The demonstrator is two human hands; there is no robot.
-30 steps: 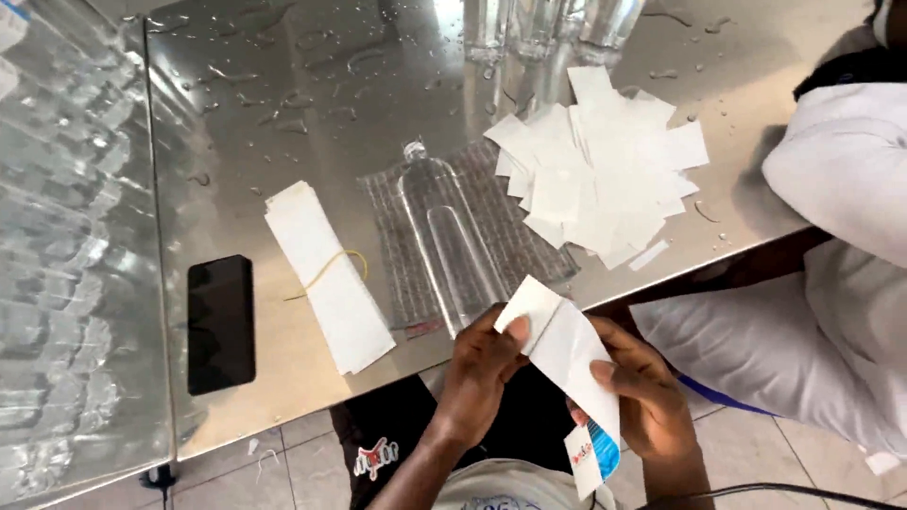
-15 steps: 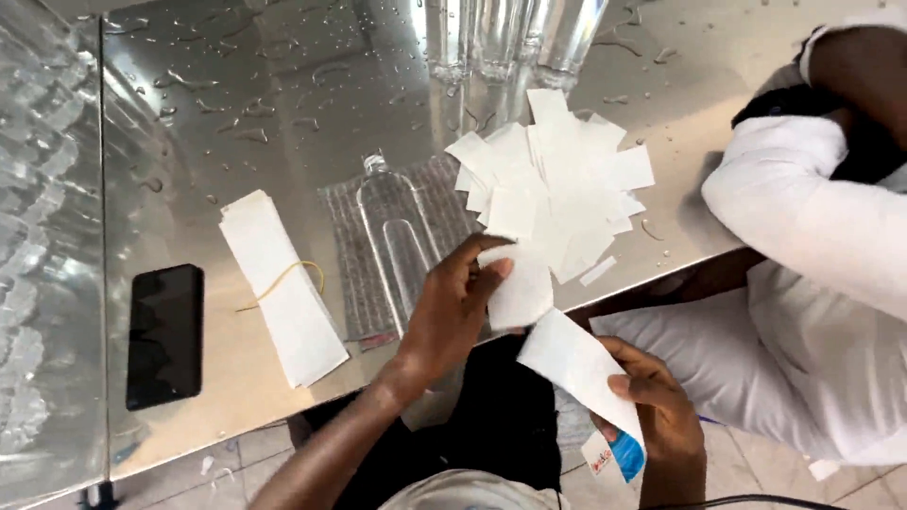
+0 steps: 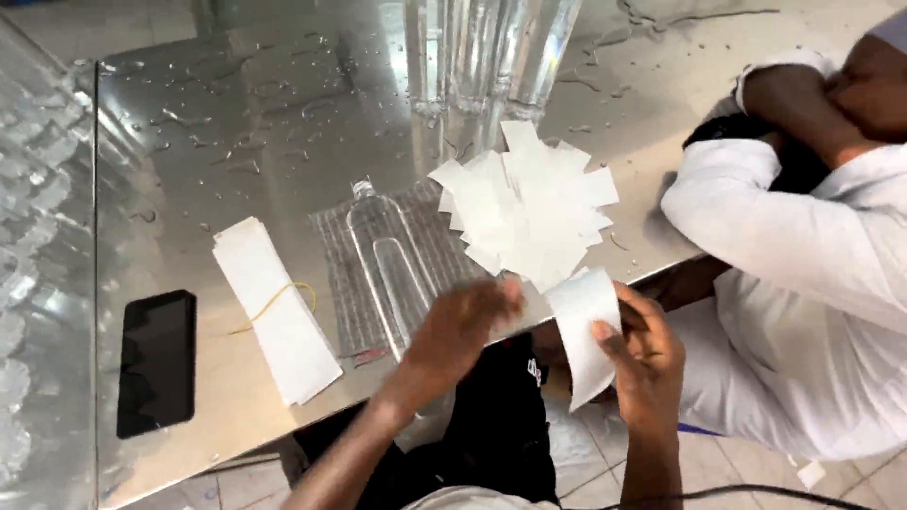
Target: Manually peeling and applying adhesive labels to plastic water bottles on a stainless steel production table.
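Observation:
My right hand grips a white paper label strip that hangs down past the table's front edge. My left hand is blurred, fingers loosely spread, hovering over the lower end of a clear plastic bottle that lies flat on a grey mesh mat. Nothing shows in the left hand. A heap of white paper backings lies just beyond both hands.
A stack of white labels with a yellow rubber band lies left of the mat, and a black phone further left. Upright clear bottles stand at the back of the wet steel table. Another person's white sleeve rests at the right.
My left hand dropped the peeled white backing onto the heap and drew back toward the bottle. My right hand lifted the label strip up to the table edge.

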